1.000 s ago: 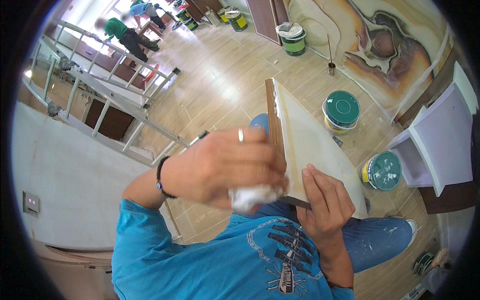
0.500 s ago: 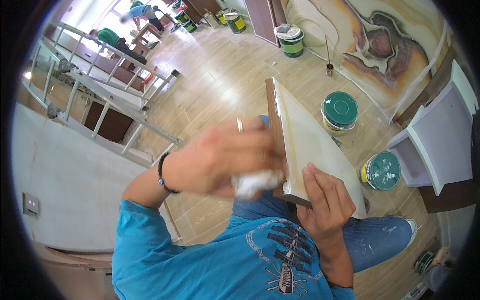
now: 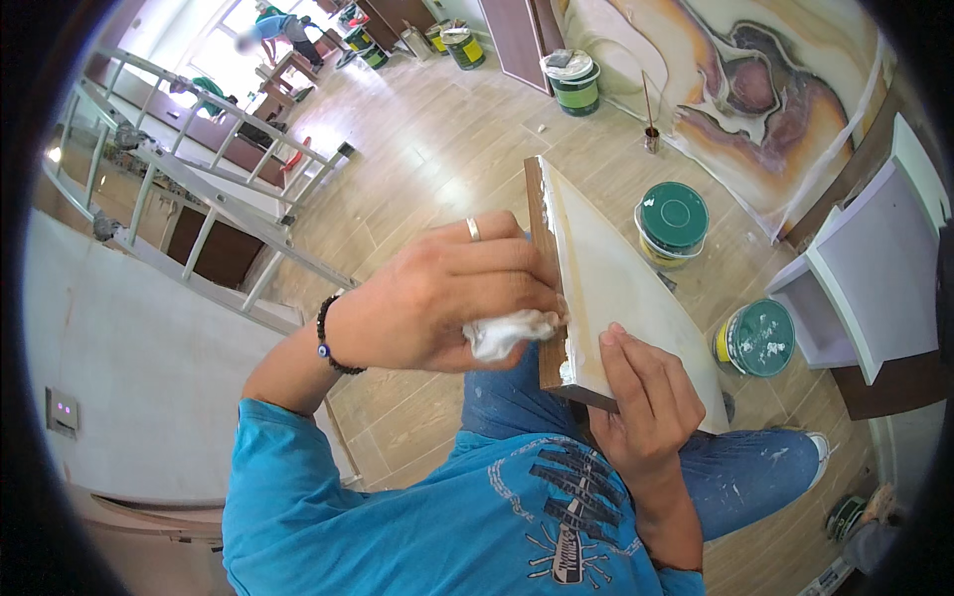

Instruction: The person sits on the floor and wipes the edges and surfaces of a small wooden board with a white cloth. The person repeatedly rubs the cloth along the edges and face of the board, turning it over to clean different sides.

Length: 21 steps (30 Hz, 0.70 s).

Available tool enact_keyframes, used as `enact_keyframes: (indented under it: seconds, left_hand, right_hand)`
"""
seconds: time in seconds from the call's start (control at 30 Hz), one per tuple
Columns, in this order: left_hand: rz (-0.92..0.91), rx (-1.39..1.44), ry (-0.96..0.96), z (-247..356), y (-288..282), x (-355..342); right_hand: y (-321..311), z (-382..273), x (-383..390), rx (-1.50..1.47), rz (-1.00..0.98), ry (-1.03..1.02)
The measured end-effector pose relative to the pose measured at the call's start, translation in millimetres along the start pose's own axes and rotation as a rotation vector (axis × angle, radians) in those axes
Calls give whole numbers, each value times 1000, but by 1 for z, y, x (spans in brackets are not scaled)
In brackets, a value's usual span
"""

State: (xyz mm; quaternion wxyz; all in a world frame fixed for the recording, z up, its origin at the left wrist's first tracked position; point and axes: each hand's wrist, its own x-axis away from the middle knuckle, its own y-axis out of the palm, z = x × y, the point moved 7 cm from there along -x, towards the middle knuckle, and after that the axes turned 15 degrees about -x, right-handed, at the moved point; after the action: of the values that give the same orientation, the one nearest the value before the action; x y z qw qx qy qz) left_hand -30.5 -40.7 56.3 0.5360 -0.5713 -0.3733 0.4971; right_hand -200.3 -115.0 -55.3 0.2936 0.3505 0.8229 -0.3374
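Along the left side, as I look, a smooth white surface point(image 3: 169, 348) takes up much of the border, and above it a metal ladder point(image 3: 238, 211) runs aslant, its near end passing behind the person's left wrist. Between the ladder and the board point(image 3: 621, 298), the wood-patterned floor point(image 3: 437, 149) stretches to the back of the room, so this side is the wider one for moving. The board stands tilted before the body, over the jeans point(image 3: 507, 402), with its narrow brown edge point(image 3: 544, 278) turned to the left. Uneven white matter point(image 3: 567, 370) lies where this edge meets the pale face. Rightward the space is tighter: a bucket with a clean green lid point(image 3: 674, 216), then a bucket with a spotted lid point(image 3: 763, 338), just beside a pale lilac cabinet point(image 3: 865, 278).

The left hand point(image 3: 447, 298) is curled, its fingers bent around a crumpled white cloth point(image 3: 502, 335), whose tip seems to touch the brown edge. The right hand point(image 3: 651, 402) grips the board's near corner, fingers resting upon the pale face; its thumb I cannot see well.
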Motion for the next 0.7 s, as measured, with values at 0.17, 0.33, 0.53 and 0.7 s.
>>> enact_keyframes:
  seconds: [0.17, 0.33, 0.53, 0.7]
  left_hand:
    - [35, 214, 120, 20, -2, 4]
    - [33, 62, 102, 17, 0, 4]
    - [22, 33, 104, 20, -1, 3]
    - [13, -11, 15, 0, 1, -4]
  right_hand:
    - [0, 1, 1, -6, -15, 15]
    - [-1, 1, 1, 1, -3, 9]
    - [-1, 0, 1, 13, 3, 10]
    - [-2, 1, 1, 19, 2, 5]
